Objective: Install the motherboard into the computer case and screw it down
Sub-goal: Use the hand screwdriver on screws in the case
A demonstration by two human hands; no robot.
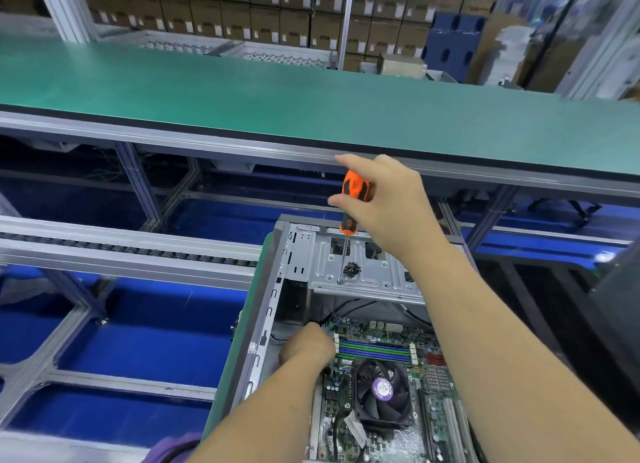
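Observation:
The open computer case (pixel 268 310) lies flat at the lower middle. Inside it sits the green motherboard (pixel 381 345) with a black cooler fan (pixel 382 391) and blue-green memory slots. My right hand (pixel 384 203) grips the orange and black handle of a screwdriver (pixel 353 199), held upright with its tip on the grey drive bracket (pixel 367 275). A small pile of black screws (pixel 352 268) lies on that bracket beside the shaft. My left hand (pixel 306 346) reaches into the case at the motherboard's far left corner; its fingertips are hidden.
A long green workbench (pixel 277 92) runs across behind the case. A roller conveyor rail (pixel 121 251) lies to the left, over blue flooring. Stacked cardboard boxes (pixel 242 15) fill the background. A dark object (pixel 620 310) stands at the right edge.

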